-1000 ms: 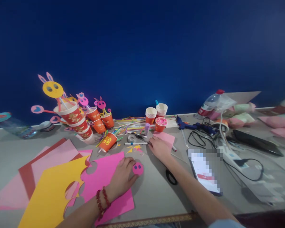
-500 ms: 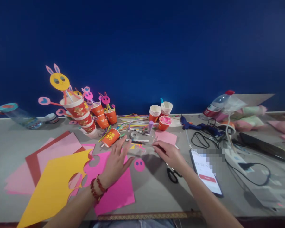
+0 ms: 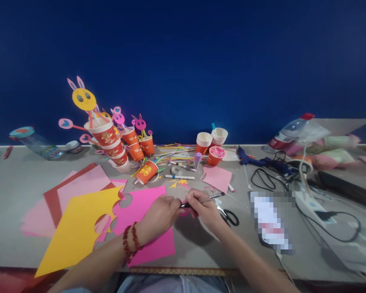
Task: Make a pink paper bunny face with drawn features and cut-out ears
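Note:
My left hand [image 3: 161, 215] is closed on the black end of a marker [image 3: 215, 196]. Close beside it, my right hand [image 3: 203, 208] grips the same marker, whose grey barrel sticks out to the right. Beneath the hands, the pink paper circle is mostly hidden. Black-handled scissors [image 3: 230, 217] lie just right of my right hand. Under my left forearm spreads a bright pink sheet [image 3: 158, 248] with round cut-outs, beside a yellow sheet [image 3: 79, 219]. A second marker [image 3: 179, 177] with a blue band rests behind the hands near yellow paper scraps [image 3: 182, 183].
Decorated paper cups [image 3: 102, 136] with rabbit faces stand at the back left. Stacked cups [image 3: 203, 140] and a cup of pink pieces [image 3: 216, 155] are at the back centre. A glue gun [image 3: 247, 158], cables, a phone [image 3: 271, 224] and a power strip [image 3: 312, 207] occupy the right.
My right hand has picked up the dark marker and drawn it nearer. My left hand, spread before, has moved right and closed on its end. The view has shifted slightly.

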{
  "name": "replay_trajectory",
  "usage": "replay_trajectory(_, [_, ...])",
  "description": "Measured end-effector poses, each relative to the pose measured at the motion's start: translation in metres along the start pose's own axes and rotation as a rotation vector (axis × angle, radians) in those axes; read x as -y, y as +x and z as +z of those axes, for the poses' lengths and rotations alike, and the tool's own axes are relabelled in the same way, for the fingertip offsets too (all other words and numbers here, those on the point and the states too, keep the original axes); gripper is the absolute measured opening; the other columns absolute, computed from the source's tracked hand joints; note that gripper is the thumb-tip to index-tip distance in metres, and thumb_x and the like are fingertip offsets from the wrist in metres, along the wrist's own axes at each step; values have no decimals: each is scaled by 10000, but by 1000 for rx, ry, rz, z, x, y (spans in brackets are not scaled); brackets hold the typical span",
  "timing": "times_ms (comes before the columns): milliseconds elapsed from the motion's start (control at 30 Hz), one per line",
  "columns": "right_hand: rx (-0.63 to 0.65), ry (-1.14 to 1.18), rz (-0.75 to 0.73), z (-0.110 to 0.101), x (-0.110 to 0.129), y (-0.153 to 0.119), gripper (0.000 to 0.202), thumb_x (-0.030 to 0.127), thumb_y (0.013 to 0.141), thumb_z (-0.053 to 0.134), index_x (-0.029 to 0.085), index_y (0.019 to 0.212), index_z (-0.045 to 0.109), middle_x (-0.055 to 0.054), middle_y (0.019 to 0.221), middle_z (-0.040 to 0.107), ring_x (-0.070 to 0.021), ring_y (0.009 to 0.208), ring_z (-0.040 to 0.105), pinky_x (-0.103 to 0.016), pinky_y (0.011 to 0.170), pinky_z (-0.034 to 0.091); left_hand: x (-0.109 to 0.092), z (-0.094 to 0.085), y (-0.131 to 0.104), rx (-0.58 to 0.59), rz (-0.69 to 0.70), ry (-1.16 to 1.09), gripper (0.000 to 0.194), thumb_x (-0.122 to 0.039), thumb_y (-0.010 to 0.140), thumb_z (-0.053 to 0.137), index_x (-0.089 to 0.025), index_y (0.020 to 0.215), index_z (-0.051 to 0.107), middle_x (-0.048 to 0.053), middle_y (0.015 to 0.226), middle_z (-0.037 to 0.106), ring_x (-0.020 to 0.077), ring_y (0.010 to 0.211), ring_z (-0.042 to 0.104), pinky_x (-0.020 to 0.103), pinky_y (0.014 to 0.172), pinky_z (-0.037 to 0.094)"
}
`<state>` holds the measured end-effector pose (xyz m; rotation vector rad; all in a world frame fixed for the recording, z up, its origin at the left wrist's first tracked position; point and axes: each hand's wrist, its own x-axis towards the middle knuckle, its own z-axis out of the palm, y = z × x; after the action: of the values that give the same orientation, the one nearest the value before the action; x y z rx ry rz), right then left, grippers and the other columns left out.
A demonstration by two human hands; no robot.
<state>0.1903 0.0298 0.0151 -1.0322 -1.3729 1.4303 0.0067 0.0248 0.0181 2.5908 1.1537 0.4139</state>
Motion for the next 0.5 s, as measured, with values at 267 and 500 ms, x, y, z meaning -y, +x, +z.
replay_trajectory(267, [21, 34, 85, 23, 14, -21, 506, 659, 880, 575, 208, 652, 562, 75, 445, 399, -78, 370, 330, -225, 382, 211, -17, -28, -28, 250, -253, -948, 497, -593, 1026, 291, -206, 746, 431, -38, 661, 448, 122, 598, 401, 253, 597, 348])
replay_trajectory(500, [-342, -28, -190, -22, 64, -27, 427, 552, 936, 518, 257, 629, 553, 86, 438, 386, -90, 342, 298, -243, 325, 229, -3, -19, -57, 379, -377, -1376, 541, -703, 938, 407, -223, 692, 370, -85, 555, 298, 92, 486, 248, 242, 483, 239])
